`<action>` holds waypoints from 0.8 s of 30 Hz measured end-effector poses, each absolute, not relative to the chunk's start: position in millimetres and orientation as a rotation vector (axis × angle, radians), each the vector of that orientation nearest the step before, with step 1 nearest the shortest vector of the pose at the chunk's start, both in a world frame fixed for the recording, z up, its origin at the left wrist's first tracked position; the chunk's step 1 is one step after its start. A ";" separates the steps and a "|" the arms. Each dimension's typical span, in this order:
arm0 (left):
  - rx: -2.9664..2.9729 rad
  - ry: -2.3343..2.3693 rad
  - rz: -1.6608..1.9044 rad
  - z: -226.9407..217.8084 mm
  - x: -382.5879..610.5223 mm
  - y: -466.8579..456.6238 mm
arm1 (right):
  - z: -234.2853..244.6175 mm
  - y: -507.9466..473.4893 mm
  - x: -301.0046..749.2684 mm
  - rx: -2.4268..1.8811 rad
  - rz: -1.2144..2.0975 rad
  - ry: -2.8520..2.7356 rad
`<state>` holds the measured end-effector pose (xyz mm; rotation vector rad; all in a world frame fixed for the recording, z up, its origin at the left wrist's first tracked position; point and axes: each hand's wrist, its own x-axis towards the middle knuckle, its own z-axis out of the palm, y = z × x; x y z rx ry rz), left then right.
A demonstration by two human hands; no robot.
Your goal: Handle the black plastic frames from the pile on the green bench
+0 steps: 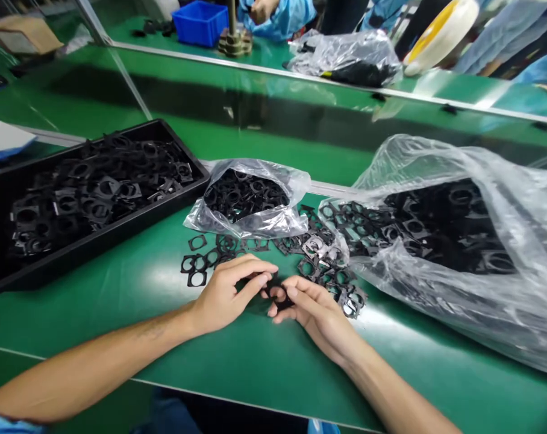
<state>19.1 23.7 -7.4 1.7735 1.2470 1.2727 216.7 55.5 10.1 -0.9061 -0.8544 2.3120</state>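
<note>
bare forearms (106, 361) foremost; right hand (317, 312) pinching black ringed part (284, 303); left hand (226, 294) beside, grip unclear

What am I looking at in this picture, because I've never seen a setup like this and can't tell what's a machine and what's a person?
There's no robot here: a person works bare-handed, and the camera sits on their head, looking forward and down. The left hand and right hand meet over a green table. The right pinches a black part with a round hole; whether the left grips it too is unclear. Similar loose parts lie just beyond. A black tray of them stands at left, a small bag in the middle and a large bag at right, both clear plastic. The blue sleeve at the top is someone else's.
</note>
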 end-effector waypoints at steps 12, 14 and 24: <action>2.062 1.313 1.239 -10.7 8.1 26.7 | 2.4 72.6 232.0 -0.897 2.507 -0.531; 2.101 1.295 1.191 -9.3 5.1 27.2 | 0.8 75.1 232.3 -0.862 2.528 -0.483; 2.111 1.258 1.233 -2.5 7.4 28.9 | 2.3 75.0 232.5 -0.817 2.510 -0.473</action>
